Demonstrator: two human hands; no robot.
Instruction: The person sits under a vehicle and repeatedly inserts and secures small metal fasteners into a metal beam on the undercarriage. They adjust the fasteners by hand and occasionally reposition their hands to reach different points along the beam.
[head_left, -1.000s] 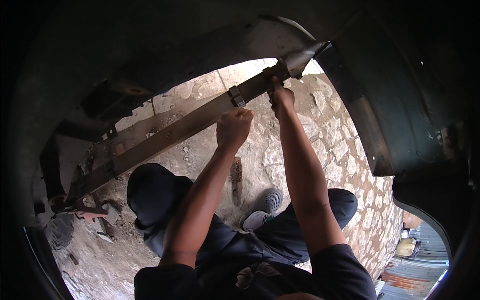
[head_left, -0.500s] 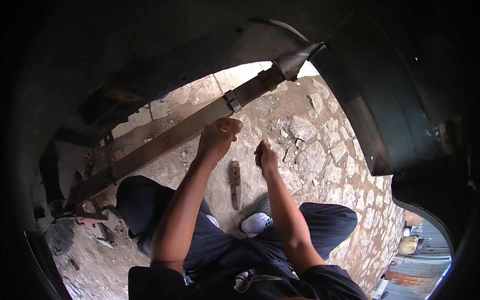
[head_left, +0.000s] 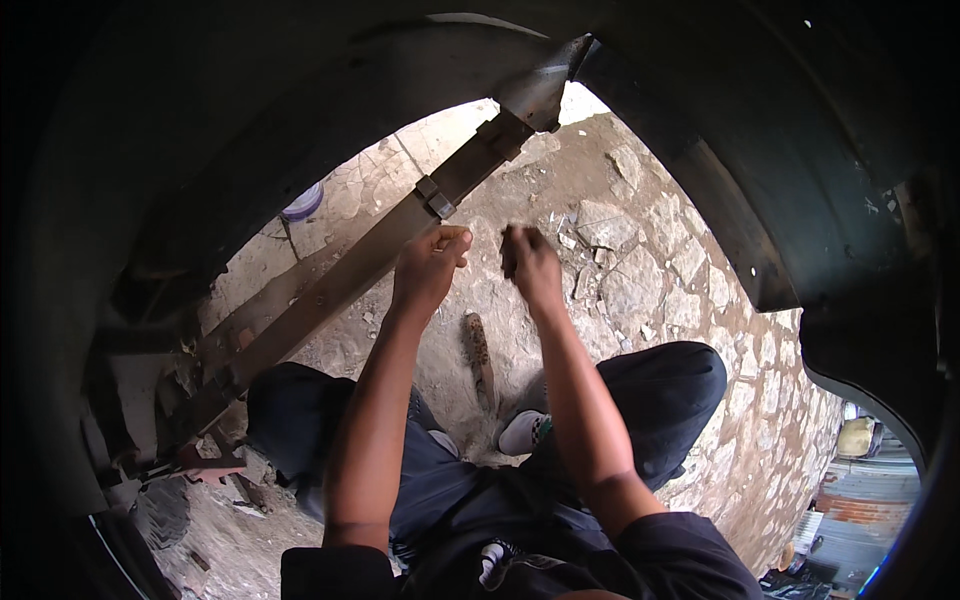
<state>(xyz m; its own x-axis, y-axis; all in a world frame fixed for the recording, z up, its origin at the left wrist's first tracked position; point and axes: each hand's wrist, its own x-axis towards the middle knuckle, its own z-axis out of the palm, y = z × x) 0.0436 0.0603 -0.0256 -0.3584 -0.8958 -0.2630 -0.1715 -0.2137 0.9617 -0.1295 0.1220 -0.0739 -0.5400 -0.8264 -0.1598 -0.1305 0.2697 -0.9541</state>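
Below the bracket [head_left: 434, 195] on the long rusty steel bar [head_left: 380, 240], my left hand [head_left: 432, 262] has curled, pinched fingers. My right hand [head_left: 530, 262] is level with it a short way to the right, off the bar, its fingers bent and pressed together. What either hand holds, if anything, is too small or hidden to make out. A second fitting [head_left: 497, 138] sits higher on the bar, near the tapered metal end piece [head_left: 535, 85]. On the ground between my legs lies a long narrow tool [head_left: 478, 355] with a speckled handle.
Dark curved metal panels [head_left: 760, 180] arch over me and down the right side. Pink metal parts [head_left: 210, 465] and a tyre [head_left: 160, 515] are at lower left. Around me are stony ground [head_left: 670, 260], a purple round container [head_left: 303, 203] and corrugated sheets [head_left: 860, 500].
My right hand has left the upper part of the bar, dropping toward me and moving left. My left hand shifted slightly left. The view has turned a little, so the bar appears steeper.
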